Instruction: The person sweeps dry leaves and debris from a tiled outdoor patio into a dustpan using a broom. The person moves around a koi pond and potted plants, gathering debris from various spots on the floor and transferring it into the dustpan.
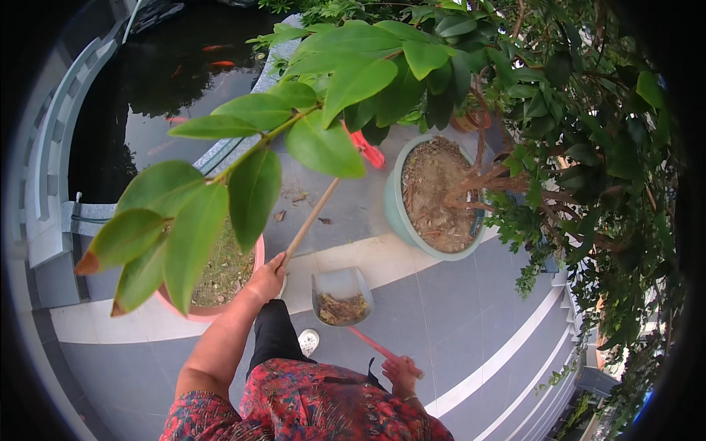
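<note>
My left hand [268, 281] grips a wooden stick [311, 220] that slants up and away across the paved floor. A leaf covers the stick's far end. Just past that leaf shows a red plastic piece [368, 149], which looks like a broom head; the join is hidden. Low on the right, my right hand [401, 375] holds the pink handle [375, 343] of a grey dustpan [345, 281]. Dry leaf litter [342, 308] lies in the pan. A few fallen leaves [300, 197] are scattered on the tiles beside the stick.
A leafy branch [270, 135] hangs close before me. At right a tree grows from a pale green pot [400, 215]. A pink-rimmed planter [207, 315] stands by my left arm. Beyond a stone edge [220, 154] is a dark pond [160, 93] with orange fish.
</note>
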`<state>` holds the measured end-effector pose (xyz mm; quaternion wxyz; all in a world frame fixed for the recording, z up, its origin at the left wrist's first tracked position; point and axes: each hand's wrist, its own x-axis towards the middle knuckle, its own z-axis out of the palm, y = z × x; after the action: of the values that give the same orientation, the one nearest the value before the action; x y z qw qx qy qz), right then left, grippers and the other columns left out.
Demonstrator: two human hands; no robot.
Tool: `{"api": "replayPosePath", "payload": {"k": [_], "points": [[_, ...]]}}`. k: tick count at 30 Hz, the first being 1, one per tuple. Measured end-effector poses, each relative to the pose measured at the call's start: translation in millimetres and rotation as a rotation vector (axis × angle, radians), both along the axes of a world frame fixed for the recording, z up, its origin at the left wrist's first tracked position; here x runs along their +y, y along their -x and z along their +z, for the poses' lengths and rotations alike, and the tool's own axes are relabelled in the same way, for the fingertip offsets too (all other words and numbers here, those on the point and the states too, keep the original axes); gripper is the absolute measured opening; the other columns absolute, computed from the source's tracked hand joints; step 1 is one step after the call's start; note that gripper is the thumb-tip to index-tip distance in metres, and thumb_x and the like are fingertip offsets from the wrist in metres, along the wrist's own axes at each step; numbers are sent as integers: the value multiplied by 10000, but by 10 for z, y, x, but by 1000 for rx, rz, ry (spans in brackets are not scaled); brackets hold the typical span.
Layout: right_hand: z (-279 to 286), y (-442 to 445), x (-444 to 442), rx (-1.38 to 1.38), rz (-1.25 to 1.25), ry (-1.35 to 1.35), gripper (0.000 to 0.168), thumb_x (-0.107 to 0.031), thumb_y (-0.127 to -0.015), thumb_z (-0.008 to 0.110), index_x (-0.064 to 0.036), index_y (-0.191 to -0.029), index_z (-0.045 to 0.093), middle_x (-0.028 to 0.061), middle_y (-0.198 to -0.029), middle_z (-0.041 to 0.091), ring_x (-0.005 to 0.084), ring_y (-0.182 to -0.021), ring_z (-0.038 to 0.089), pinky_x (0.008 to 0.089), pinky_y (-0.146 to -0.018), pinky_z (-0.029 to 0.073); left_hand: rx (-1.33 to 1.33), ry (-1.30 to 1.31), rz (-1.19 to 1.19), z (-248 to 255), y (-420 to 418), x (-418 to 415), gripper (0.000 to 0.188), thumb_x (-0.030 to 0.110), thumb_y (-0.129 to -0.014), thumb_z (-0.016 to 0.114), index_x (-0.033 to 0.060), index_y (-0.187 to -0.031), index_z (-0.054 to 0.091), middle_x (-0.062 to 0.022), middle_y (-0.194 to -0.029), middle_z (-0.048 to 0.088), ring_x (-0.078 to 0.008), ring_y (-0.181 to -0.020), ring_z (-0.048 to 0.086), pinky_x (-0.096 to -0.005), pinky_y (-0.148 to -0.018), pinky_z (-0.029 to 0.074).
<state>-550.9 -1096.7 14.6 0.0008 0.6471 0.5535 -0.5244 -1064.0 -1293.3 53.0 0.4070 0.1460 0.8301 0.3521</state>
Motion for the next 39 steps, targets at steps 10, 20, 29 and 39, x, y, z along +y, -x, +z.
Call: {"api": "replayPosePath", "payload": {"k": [10,20,29,39], "points": [[278,163,-161,98,-215,43,334,-349,-911,586,-159,-1141,438,111,-1016,651,258,-886,666,388,-736,556,-307,9,-7,-359,453,709,502,273,-985,435,213,-1479,367,-102,-702,590,-196,-446,515,-364,-389,423],[814,821,-147,149,-404,154,349,-355,-947,546,-115,-1185,457,132,-998,649,259,-842,674,364,-690,567,-404,-2,123,-271,203,144,499,258,-988,474,230,-1477,378,-48,-657,522,-133,-418,446,-307,-368,386],[801,768,-88,162,-376,188,334,-339,-958,538,-115,-1192,455,137,-1001,652,259,-851,675,359,-695,565,-346,95,254,222,131,-627,512,279,-985,488,250,-1482,367,-1,-644,488,-114,-437,427,-298,-377,394],[830,758,-41,195,-381,238,331,-331,-950,547,-123,-1191,458,131,-1001,652,260,-860,676,359,-704,566,-379,-107,293,-512,460,406,483,272,-992,478,250,-1467,393,-15,-633,473,-133,-436,426,-321,-381,385]]}}
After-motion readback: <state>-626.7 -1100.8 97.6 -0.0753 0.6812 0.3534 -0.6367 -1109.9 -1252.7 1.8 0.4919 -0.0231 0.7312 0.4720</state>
